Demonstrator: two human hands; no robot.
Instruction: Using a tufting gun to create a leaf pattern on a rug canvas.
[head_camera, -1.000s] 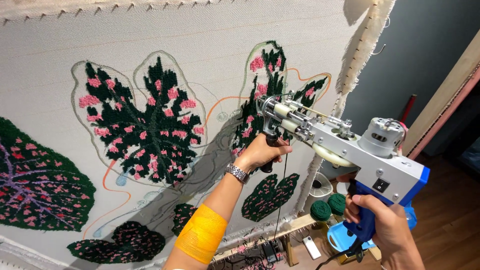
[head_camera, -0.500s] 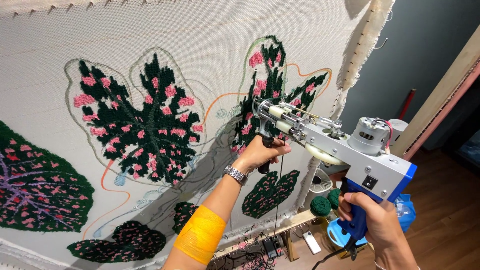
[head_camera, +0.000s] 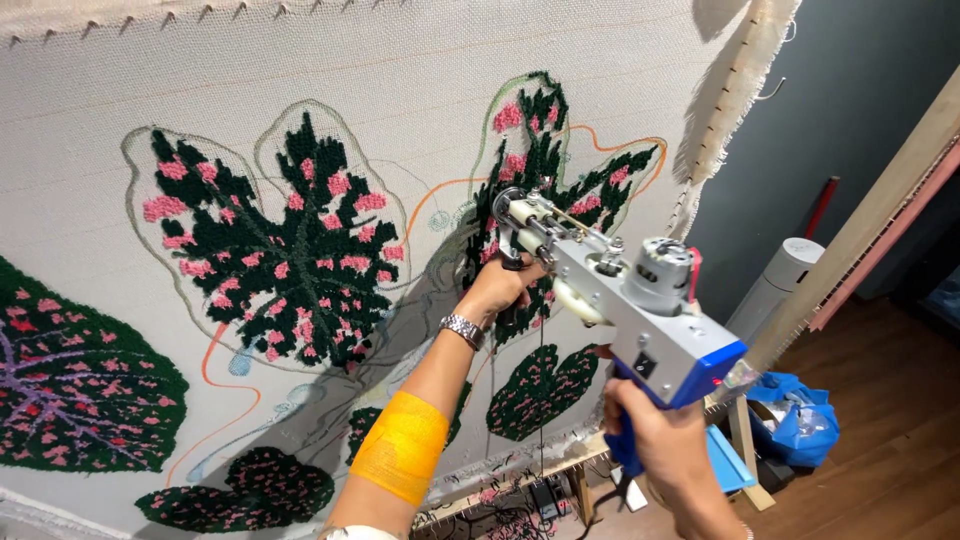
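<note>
Tufting gun (head_camera: 640, 310), grey and blue, was held up against stretched backing cloth (head_camera: 330, 70), needle end at a half-tufted dark green and pink leaf (head_camera: 530, 170). Left hand (head_camera: 500, 285): grip clamped on the gun's front handle. Right hand (head_camera: 660, 440): grip clamped on the blue rear handle. Wristwatch (head_camera: 462, 328) and yellow armband (head_camera: 400, 445) on left arm.

Head camera faces the tufting cloth (head_camera: 300, 80) closely.
</note>
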